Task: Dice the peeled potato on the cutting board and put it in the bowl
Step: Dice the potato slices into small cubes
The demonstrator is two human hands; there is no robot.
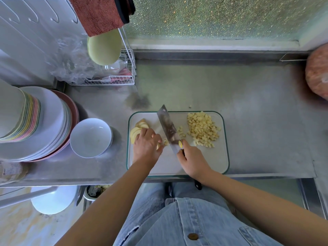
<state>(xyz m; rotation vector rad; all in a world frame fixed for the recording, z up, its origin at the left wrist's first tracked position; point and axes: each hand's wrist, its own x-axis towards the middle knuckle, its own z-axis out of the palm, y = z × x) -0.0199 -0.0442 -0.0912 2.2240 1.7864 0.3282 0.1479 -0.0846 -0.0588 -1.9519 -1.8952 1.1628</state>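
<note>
A white cutting board (pixel 209 160) with a green rim lies on the steel counter. Potato slices (pixel 137 129) lie fanned at its left end, and a heap of diced potato (pixel 203 129) sits at its right end. My left hand (pixel 147 146) has its fingers curled over potato strips (pixel 164 142) beside the blade. My right hand (pixel 192 161) grips the handle of a cleaver (pixel 168 128), whose blade points away across the board. A few fresh dice (pixel 181 131) lie just right of the blade. An empty white bowl (pixel 91 137) stands left of the board.
Stacked plates (pixel 44 121) and a pile of pastel dishes (pixel 19 110) fill the counter's left end. A wire rack (pixel 113 77) with plastic bags stands behind them. A reddish round object (pixel 317 71) sits at the far right. One stray dice (pixel 190 106) lies behind the board.
</note>
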